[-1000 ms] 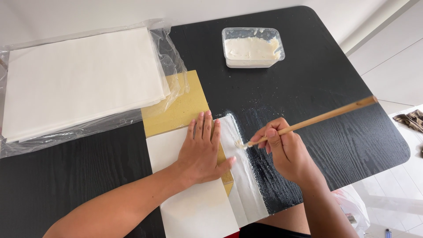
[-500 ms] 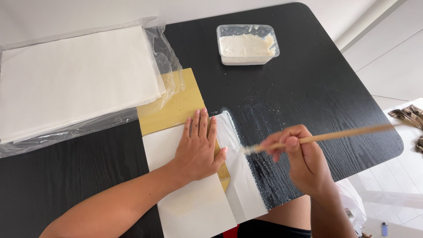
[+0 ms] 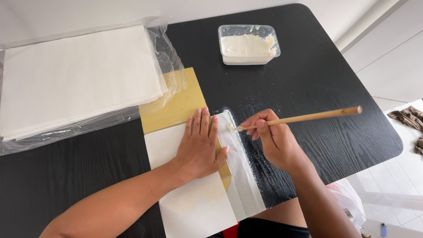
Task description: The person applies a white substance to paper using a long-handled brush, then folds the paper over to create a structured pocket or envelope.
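Observation:
My left hand [image 3: 200,147] lies flat, fingers together, on a white sheet [image 3: 189,202] that covers part of a tan cardboard piece [image 3: 174,103]. My right hand [image 3: 275,141] grips a wooden-handled brush [image 3: 304,117]. Its bristle tip touches the top of a white paper strip [image 3: 240,169] that sticks out to the right of the cardboard. The strip looks wet with paste, and paste smears mark the black table [image 3: 308,79] around it.
A clear plastic tub of white paste [image 3: 249,44] stands at the table's far side. A stack of white sheets in a clear plastic bag [image 3: 75,79] fills the far left. The table's rounded right edge drops to a light floor with a dark cloth [image 3: 407,117].
My right hand drew the brush down the strip, then brought it back up to the strip's top end. The brush handle now lies closer to level. My left hand stays pressed flat.

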